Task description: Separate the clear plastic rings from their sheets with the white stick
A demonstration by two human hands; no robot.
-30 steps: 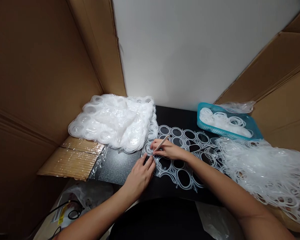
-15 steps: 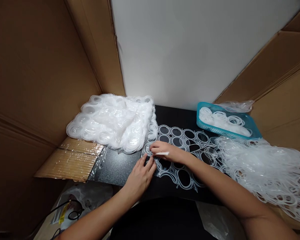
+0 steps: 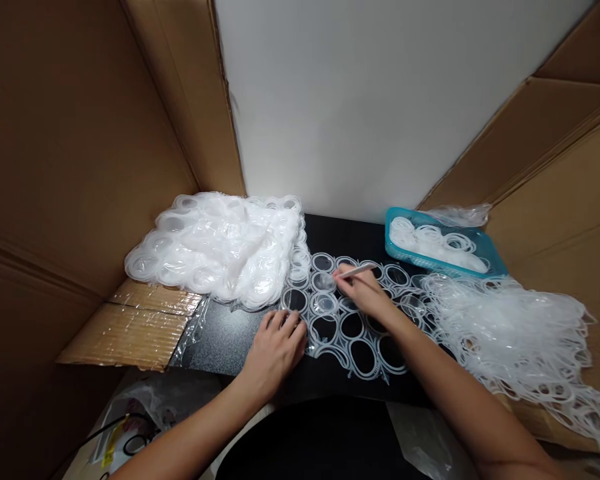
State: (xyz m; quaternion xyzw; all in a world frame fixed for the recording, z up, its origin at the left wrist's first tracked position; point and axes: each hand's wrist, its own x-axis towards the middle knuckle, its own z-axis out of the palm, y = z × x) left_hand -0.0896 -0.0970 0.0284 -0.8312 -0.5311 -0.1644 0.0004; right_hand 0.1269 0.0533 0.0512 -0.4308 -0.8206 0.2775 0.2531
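Note:
A translucent sheet of joined rings (image 3: 325, 317) lies on the black table. My right hand (image 3: 364, 291) is closed around a slim white pen-like stick (image 3: 359, 270), its fingertips over the upper middle of the sheet. Below and left of those fingertips, cloudy film shows inside a couple of the rings. At the sheet's lower left edge, my left hand (image 3: 279, 341) lies flat with bent, slightly parted fingers and holds nothing. Whether the stick's tip touches the sheet cannot be made out.
A thick stack of ring sheets (image 3: 220, 250) lies at left beside cardboard (image 3: 135, 323). A blue basket (image 3: 395, 251) with loose white rings stands at back right. A heap of ring webbing (image 3: 520, 333) hangs over the right side. Cardboard walls (image 3: 80, 133) enclose the table.
My right hand has moved right and away from my left hand, the stick now pointing up and right. My left hand has drawn slightly back and left. The view has shifted a little.

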